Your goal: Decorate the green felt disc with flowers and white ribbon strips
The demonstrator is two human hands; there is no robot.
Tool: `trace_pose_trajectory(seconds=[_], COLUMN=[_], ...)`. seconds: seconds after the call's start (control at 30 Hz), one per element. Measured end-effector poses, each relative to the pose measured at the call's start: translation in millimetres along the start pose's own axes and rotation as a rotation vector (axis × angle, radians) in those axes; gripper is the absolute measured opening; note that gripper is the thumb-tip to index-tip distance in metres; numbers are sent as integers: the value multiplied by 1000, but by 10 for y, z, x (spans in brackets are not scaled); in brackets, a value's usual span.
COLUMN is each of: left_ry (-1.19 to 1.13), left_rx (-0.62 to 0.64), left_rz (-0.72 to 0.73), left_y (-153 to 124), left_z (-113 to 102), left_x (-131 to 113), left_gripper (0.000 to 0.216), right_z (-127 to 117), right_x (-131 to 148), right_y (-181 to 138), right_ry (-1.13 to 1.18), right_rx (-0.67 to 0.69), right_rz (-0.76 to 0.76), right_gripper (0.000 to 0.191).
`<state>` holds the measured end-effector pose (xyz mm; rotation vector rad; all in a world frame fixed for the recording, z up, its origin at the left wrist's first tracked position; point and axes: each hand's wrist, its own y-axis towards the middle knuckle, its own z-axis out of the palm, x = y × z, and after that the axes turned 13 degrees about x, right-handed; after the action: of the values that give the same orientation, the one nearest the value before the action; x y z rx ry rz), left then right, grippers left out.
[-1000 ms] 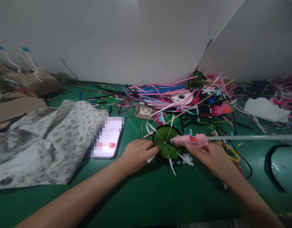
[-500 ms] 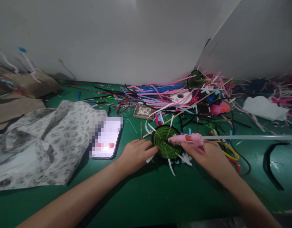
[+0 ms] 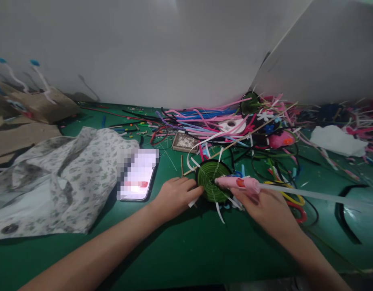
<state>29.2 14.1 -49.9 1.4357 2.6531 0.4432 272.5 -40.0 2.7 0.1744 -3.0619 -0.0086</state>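
A round green coiled disc (image 3: 208, 186) with a black rim and white strips poking out around it lies on the table in front of me. My left hand (image 3: 177, 196) grips its left edge, thumb on top and fingers curled beside it. My right hand (image 3: 262, 206) is wrapped around a pink glue gun (image 3: 245, 184), whose nozzle sits at or just over the disc's centre. From the gun's rear a long clear glue stick (image 3: 307, 191) runs out to the right. Whether the nozzle touches the disc I cannot tell.
Left of the disc lie a lit phone (image 3: 139, 178) and a patterned cloth (image 3: 68, 182). Behind it are a small patterned box (image 3: 185, 142) and a heap of pipe cleaners (image 3: 201, 117). Scissors with red and yellow handles (image 3: 301, 212) lie near my right wrist. A grey wall (image 3: 144, 52) stands behind.
The glue gun has turned slightly, so the far end of its glue stick has dropped. My left hand keeps its hold on the disc. The whole view has shifted a little.
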Motion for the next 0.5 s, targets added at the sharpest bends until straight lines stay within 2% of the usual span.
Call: trace_pose_trajectory(seconds=[0.17, 0.27, 0.33, 0.5], left_ry=[-3, 8, 20, 38], left_rx=[26, 30, 29, 39], left_rz=[0, 1, 8, 15], left_y=[7, 13, 13, 2], left_z=[-8, -12, -15, -26], left_x=[2, -4, -8, -10], left_gripper=[14, 12, 11, 12], right_z=[6, -44, -64, -15], right_x=[13, 36, 41, 26], right_y=[-11, -15, -13, -15], right_ry=[43, 114, 145, 207], right_rx=[-11, 64, 115, 37], right_rz=[6, -105, -128, -107], right_gripper=[44, 30, 30, 33])
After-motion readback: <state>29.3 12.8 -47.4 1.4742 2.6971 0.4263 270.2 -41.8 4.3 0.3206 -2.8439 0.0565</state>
